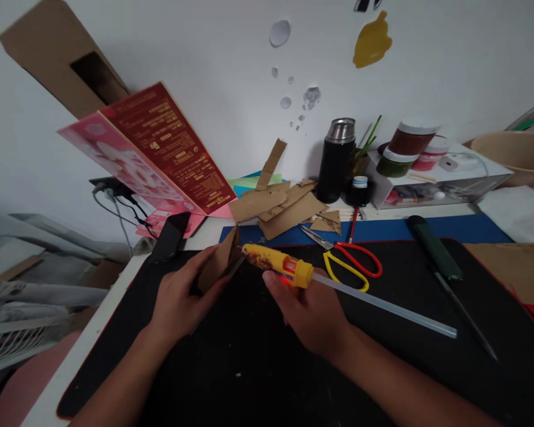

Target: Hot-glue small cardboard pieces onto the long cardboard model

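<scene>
My left hand (182, 299) is closed around a small folded piece of brown cardboard (220, 261), held upright over the black mat (231, 367). My right hand (314, 311) grips a yellow glue gun (278, 263), stained brown near its tip. The nozzle touches the edge of the cardboard piece. A long clear glue stick (382, 305) juts out of the gun's back toward the right.
Scissors (349, 261) with red and yellow handles and a dark-handled tool (440, 264) lie on the mat. Cardboard scraps (285, 207), a black flask (336, 160), paint jars (407, 148) and a red-pink box (160, 154) stand behind. A phone (171, 236) lies left.
</scene>
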`<state>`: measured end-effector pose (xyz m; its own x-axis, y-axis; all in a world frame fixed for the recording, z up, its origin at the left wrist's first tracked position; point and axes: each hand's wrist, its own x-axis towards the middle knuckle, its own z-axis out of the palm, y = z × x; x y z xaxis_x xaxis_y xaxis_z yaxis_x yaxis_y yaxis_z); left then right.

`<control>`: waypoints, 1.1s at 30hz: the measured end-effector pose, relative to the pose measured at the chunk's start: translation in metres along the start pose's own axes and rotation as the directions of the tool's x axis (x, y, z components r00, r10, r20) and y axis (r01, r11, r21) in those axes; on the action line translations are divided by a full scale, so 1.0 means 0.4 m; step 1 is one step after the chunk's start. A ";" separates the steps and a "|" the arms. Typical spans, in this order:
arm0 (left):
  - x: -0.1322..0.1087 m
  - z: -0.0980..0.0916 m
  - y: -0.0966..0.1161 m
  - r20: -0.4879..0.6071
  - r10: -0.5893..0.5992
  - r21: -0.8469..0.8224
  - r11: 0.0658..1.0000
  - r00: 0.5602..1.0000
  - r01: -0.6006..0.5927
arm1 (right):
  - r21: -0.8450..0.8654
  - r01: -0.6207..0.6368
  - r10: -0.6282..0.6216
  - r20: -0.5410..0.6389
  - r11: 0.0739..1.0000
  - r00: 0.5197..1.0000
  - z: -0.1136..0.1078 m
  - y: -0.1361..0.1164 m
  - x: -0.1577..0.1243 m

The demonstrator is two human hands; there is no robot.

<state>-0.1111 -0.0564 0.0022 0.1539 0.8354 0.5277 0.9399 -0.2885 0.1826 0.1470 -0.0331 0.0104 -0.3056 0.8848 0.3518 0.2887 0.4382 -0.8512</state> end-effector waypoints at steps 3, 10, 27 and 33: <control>0.003 0.000 0.002 -0.005 0.013 0.004 1.000 1.000 -0.013 | 0.036 -0.008 0.008 0.006 0.999 1.000 0.003 0.001 0.000; 0.005 -0.003 0.004 -0.011 0.057 -0.003 0.998 0.998 -0.057 | 0.062 0.028 -0.028 0.005 0.998 1.000 0.007 0.006 0.002; 0.003 -0.006 0.004 -0.040 0.098 0.017 0.995 0.994 -0.098 | 0.045 0.072 -0.073 0.012 0.996 0.997 0.006 0.011 0.004; 0.004 -0.005 0.002 -0.040 0.098 0.016 0.995 0.994 -0.097 | 0.052 0.048 -0.048 -0.011 0.997 0.999 0.008 0.009 0.004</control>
<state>-0.1108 -0.0561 0.0050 0.2330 0.7836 0.5759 0.9251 -0.3612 0.1173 0.1448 -0.0307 0.0068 -0.3094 0.8644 0.3963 0.2256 0.4716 -0.8525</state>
